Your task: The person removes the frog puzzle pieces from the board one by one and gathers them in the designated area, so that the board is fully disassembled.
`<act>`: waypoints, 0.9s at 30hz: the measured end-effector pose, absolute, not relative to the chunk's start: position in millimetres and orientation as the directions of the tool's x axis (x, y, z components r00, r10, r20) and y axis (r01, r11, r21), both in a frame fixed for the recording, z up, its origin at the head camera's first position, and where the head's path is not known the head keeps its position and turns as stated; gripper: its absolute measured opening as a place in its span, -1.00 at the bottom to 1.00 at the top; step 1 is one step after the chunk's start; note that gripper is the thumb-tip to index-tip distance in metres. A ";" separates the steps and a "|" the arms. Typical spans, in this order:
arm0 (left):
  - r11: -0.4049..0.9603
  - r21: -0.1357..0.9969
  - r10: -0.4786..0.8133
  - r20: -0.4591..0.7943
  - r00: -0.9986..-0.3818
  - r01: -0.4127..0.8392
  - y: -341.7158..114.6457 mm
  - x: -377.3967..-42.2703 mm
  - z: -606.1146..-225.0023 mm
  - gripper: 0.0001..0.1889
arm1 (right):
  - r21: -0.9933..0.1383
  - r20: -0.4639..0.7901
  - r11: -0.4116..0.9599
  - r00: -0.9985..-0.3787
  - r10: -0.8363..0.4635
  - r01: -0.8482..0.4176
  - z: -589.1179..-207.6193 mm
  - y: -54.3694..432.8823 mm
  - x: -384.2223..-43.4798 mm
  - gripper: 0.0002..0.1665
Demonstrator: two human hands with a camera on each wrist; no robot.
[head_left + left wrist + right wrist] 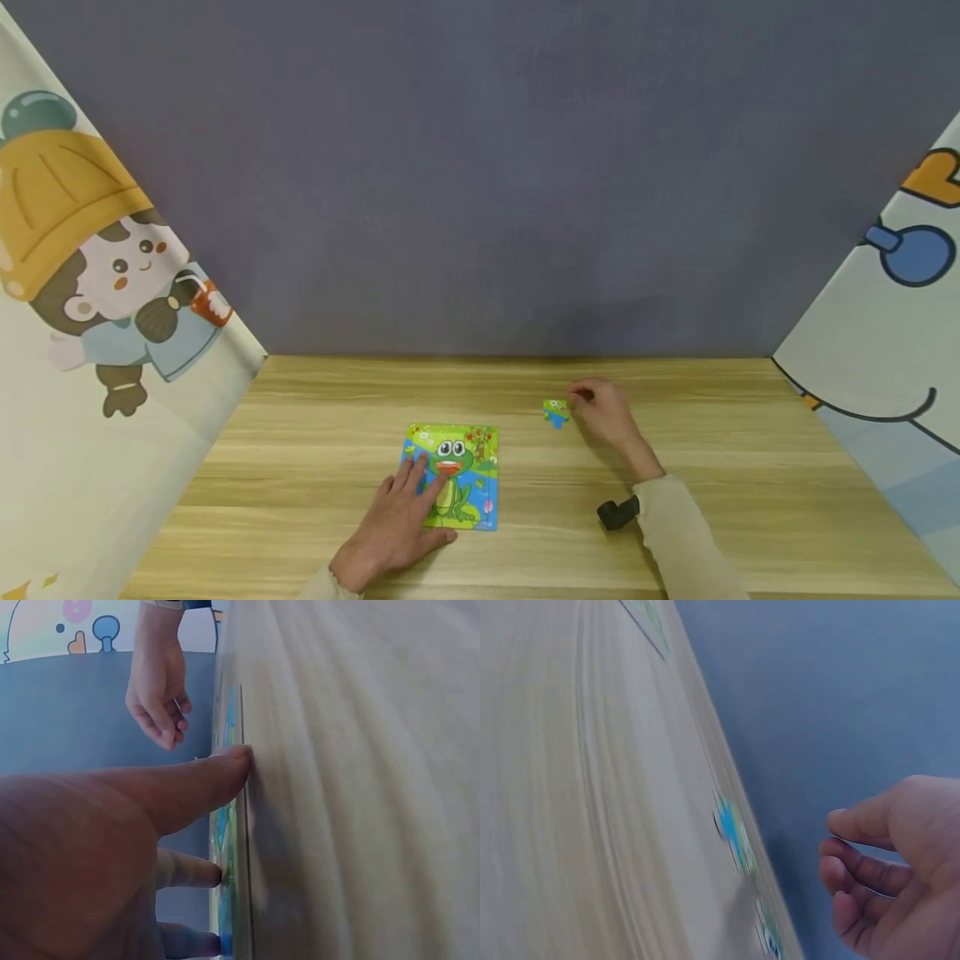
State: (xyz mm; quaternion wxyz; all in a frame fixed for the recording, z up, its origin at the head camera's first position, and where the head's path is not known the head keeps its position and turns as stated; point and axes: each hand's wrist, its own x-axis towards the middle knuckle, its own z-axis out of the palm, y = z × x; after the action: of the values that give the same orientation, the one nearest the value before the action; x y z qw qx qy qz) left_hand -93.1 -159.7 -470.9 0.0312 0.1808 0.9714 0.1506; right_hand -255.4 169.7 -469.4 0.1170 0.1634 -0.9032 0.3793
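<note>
A square frog puzzle in green and blue lies flat on the table. My left hand rests on its left side with fingers spread; in the left wrist view its thumb lies at the puzzle's edge. To the right, my right hand hovers beside a loose green-and-blue puzzle piece. In the right wrist view, the thumb and fingers are loosely curled with nothing visible between them. Below them that piece and a second puzzle piece lie on the table; in the head view my hand mostly hides the second.
The wooden table ends at a dark grey back wall. Cartoon-printed panels stand at left and right. A black device is strapped at the right sleeve.
</note>
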 end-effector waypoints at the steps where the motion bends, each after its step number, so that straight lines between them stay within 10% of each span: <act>1: 0.889 0.307 0.358 -0.007 -0.934 0.339 -159.4 -93.2 -470.0 -0.15 | -0.646 0.340 0.653 -0.915 -0.216 -0.394 -468.9 165.1 -253.9 -0.81; 27: 0.868 0.359 0.385 -0.047 -0.922 0.345 -134.9 -103.0 -464.1 -0.14 | -0.723 0.277 0.512 -0.874 -0.399 -0.463 -480.3 69.9 -227.4 -0.83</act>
State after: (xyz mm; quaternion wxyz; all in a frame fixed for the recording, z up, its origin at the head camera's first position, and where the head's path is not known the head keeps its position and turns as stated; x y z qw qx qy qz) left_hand -103.0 -134.9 -464.1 0.0585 0.1892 0.9645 0.1744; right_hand -227.4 69.9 -480.3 0.0376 0.2479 -0.8687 0.4272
